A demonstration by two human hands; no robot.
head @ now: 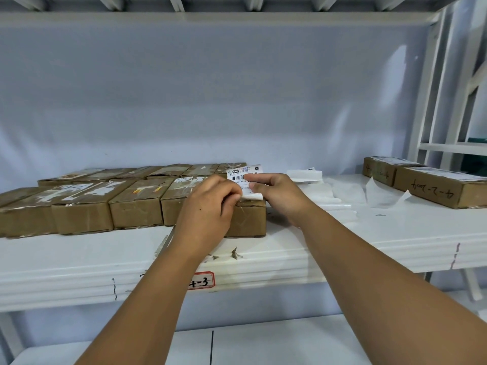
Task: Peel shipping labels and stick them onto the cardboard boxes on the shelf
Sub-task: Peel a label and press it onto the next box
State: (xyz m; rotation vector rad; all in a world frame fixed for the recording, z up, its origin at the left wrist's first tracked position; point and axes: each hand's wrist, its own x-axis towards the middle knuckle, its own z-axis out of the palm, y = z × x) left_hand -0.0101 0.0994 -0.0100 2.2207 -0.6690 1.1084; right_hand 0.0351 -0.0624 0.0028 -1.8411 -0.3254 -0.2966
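White barcode-printed shipping label [241,176], held upright over the brown cardboard box [247,219] at the right end of the front row. Pinched low by left hand [210,206], at right side by right hand [276,196], fingers of both closed on it. Beneath, white shelf [342,241]; to the right, loose white backing sheets [379,193].

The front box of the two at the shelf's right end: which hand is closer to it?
Right. The right hand pinches the label some way left of that box; the left hand pinches the label's lower edge, farther left.
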